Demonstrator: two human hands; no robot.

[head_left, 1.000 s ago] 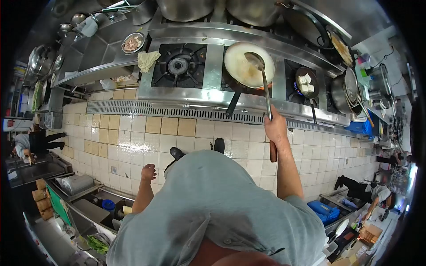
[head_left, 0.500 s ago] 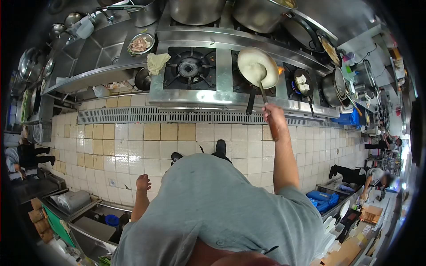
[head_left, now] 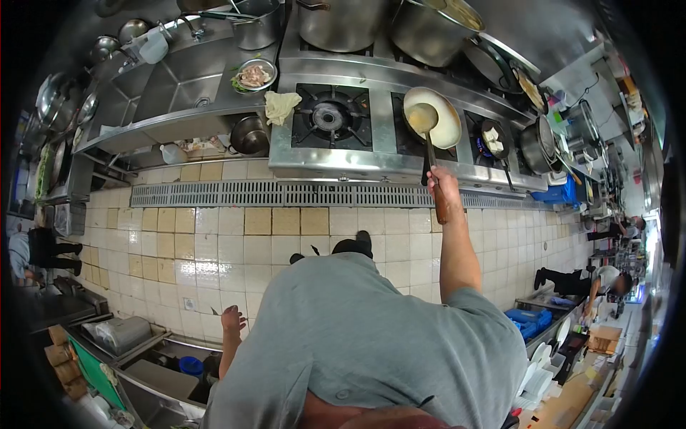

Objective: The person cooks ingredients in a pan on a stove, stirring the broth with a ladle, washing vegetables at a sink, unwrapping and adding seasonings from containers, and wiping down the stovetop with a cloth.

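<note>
My right hand (head_left: pixel 444 187) is wrapped round the wooden handle of a long metal ladle (head_left: pixel 429 146). The ladle's bowl rests in the left part of a large pan (head_left: pixel 446 123) holding pale, whitish liquid, on the middle burner. To the right, a small black pan (head_left: pixel 504 136) with white blocks sits over a blue flame. My left hand (head_left: pixel 233 319) hangs low at my side over the floor, its fingers apart and nothing in them.
An unlit burner (head_left: pixel 329 117) lies left of the large pan, beside a crumpled cloth (head_left: pixel 281 107) and a bowl of meat pieces (head_left: pixel 254 75). Tall pots (head_left: pixel 339 25) stand behind. A floor grate (head_left: pixel 286 195) runs along the stove. Co-workers are at the far left and right.
The ladle has shifted from the pan's middle to its left side. The stove and pans appear further right and my body has turned. My right hand still grips the ladle.
</note>
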